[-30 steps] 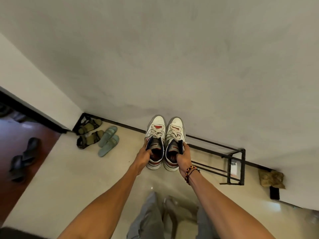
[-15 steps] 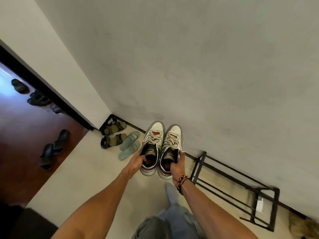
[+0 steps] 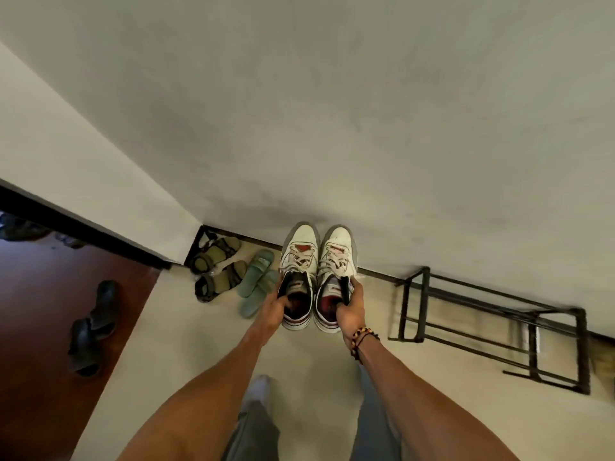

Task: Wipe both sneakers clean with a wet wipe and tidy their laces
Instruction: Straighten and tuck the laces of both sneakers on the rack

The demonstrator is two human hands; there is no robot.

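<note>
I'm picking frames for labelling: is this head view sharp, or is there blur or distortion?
Head view: the sneakers and both hands, left hand and right hand, look fairly sharp; the black metal rack at right is smeared by motion blur; wide-angle distortion bends the wall edges; lighting is soft, without glare.

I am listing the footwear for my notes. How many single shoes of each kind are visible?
White sneakers: 2
Olive strap sandals: 2
Green slides: 2
Black sandals: 2
Total: 8
</note>
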